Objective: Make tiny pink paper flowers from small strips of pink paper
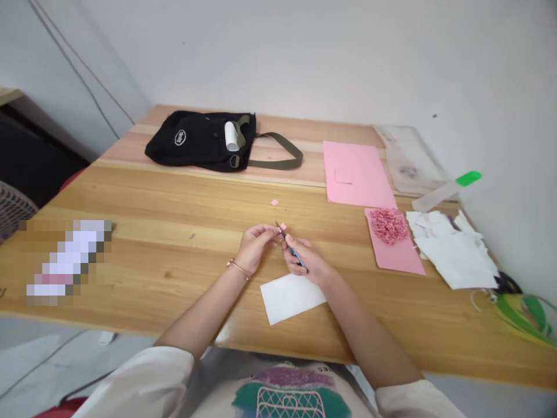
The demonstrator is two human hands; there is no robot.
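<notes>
My right hand is closed round a thin tool with a blue handle, its metal tip pointing up and left. My left hand pinches a tiny pink paper piece right at that tip. Both hands hover over the wooden table, just above a white paper sheet. A thin bracelet circles my left wrist.
A small pink scrap lies beyond my hands. To the right lie a pink sheet, a smaller pink sheet bearing a heap of curled pink bits, torn white papers and a green-capped tube. A black bag rests at the back.
</notes>
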